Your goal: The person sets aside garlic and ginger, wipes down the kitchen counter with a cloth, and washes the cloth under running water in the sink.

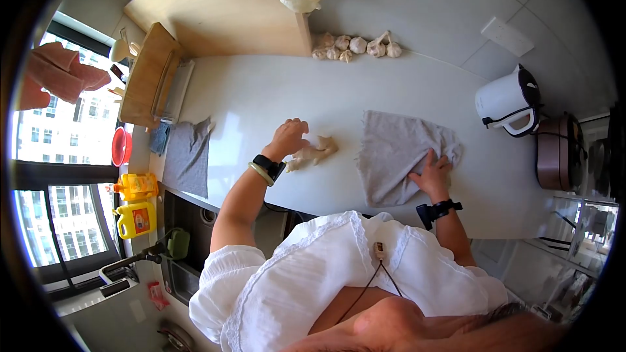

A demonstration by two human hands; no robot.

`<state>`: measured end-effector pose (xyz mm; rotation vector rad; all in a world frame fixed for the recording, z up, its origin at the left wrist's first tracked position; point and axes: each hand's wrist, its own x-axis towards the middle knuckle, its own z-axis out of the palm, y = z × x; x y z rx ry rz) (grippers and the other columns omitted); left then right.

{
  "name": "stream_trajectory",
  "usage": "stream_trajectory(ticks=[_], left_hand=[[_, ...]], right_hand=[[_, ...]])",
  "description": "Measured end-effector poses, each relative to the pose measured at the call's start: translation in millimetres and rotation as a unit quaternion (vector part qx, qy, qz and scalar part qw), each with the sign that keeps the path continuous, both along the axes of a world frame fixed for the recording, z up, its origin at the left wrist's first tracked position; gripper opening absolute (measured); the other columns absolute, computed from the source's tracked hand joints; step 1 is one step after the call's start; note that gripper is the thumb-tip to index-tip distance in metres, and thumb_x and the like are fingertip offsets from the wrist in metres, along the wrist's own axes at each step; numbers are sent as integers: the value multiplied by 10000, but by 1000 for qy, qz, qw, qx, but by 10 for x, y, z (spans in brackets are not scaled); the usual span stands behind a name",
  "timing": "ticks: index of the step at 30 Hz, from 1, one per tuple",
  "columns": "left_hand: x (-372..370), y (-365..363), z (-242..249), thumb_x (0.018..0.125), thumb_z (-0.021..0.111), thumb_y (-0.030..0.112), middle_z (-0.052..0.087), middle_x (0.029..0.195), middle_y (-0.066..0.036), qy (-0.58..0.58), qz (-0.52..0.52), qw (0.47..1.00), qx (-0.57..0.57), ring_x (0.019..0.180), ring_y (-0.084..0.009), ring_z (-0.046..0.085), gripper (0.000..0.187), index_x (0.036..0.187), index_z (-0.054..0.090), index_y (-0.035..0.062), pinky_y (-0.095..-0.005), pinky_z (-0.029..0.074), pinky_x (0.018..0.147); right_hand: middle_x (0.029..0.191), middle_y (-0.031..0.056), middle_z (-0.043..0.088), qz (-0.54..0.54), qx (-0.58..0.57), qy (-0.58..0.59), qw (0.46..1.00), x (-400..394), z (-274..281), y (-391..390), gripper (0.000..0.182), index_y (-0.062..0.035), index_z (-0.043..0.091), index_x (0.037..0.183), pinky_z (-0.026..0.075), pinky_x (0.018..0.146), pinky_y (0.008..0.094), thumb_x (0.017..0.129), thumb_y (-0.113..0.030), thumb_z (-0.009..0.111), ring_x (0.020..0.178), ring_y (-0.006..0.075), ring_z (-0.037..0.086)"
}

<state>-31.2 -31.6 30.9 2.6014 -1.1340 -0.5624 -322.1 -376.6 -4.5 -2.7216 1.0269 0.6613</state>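
My left hand (289, 139) is over the white counter, its fingers loosely bent and apart, with nothing seen in them. Right beside it, a knobbly piece of ginger (317, 152) lies on the counter; the hand overlaps its left end in this view. Farther right, a grey cloth (391, 150) is spread out with wrinkles. My right hand (433, 176) rests on the cloth's right part, thumb and fingers spread. Both wrists wear black bands, and a pale bangle circles the left one.
Several garlic bulbs (358, 45) line the wall at the back. A white kettle (508, 99) and a brown cooker (558, 151) stand at the right. On the left are a second grey cloth (188, 158), a wooden board (151, 78), yellow bottles (137, 219) and a dark sink (184, 212).
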Motion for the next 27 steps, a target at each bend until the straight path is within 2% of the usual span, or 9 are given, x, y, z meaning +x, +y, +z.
stream_trajectory(ticks=[3, 6, 7, 10, 11, 13, 19, 25, 27], left_hand=[[-133, -313, 275, 826, 671, 209, 675, 907, -92, 53, 14, 998, 21, 927, -308, 631, 129, 862, 680, 86, -407, 516, 792], [-280, -481, 73, 873, 628, 215, 678, 850, -97, 15, -69, 997, 12, 904, -288, 636, 146, 849, 690, 86, -417, 509, 774], [-304, -525, -19, 894, 565, 220, 677, 861, -116, 15, -68, 998, 0, 909, -304, 635, 197, 843, 692, 78, -419, 512, 786], [-325, -616, -149, 866, 576, 215, 674, 880, -117, 1, -94, 996, -4, 943, -310, 628, 176, 855, 689, 80, -416, 512, 804], [-326, -647, -169, 850, 594, 206, 673, 886, -111, 15, -92, 995, 26, 954, -308, 624, 154, 861, 685, 82, -413, 512, 808], [-351, -738, 1, 818, 629, 189, 670, 897, -101, 42, -86, 992, 85, 977, -303, 617, 126, 874, 678, 88, -406, 511, 817], [-401, -669, -3, 802, 664, 209, 658, 885, -93, 24, -64, 997, 23, 959, -291, 609, 133, 833, 667, 79, -407, 511, 810], [-541, -533, -142, 822, 645, 206, 633, 826, -118, 0, -1, 993, -118, 872, -322, 601, 153, 785, 673, 60, -423, 509, 779], [-559, -500, -145, 826, 643, 205, 630, 833, -115, -11, 0, 992, -129, 882, -316, 596, 157, 778, 670, 58, -425, 507, 773]], right_hand=[[1419, 494, 195, -17, 9, 4, 1000, 11, 42, 19, 1167, -63, 120, 1547, 208, 1104, 634, 710, -574, 751, 1324, 647, 204], [1449, 473, 158, -29, 17, 2, 999, 24, 19, 4, 1161, -90, 119, 1552, 255, 1087, 634, 708, -569, 756, 1308, 669, 201], [1455, 467, 151, -33, 19, 1, 999, 16, 13, 3, 1160, -94, 119, 1553, 267, 1082, 634, 707, -566, 757, 1305, 672, 202], [1492, 430, 96, -43, 27, 10, 999, 42, 108, 28, 1126, -109, 99, 1554, 350, 1011, 651, 742, -517, 764, 1337, 657, 154], [1508, 414, 73, -45, 31, 16, 998, 51, 141, 43, 1110, -114, 90, 1553, 386, 979, 660, 760, -493, 767, 1354, 647, 130], [1511, 410, 73, -50, 36, 20, 998, 64, 144, 44, 1103, -113, 89, 1551, 386, 981, 659, 763, -485, 766, 1358, 643, 129], [1514, 405, 79, -51, 33, 3, 998, 42, 119, 58, 1088, -111, 105, 1542, 388, 984, 659, 759, -463, 774, 1366, 636, 130], [1511, 402, 93, -63, 32, -5, 997, 66, 206, 89, 1076, -111, 124, 1538, 396, 975, 662, 757, -451, 782, 1362, 636, 141], [1510, 401, 95, -65, 31, -5, 997, 62, 216, 98, 1072, -110, 130, 1536, 400, 966, 669, 756, -451, 783, 1360, 637, 144]])
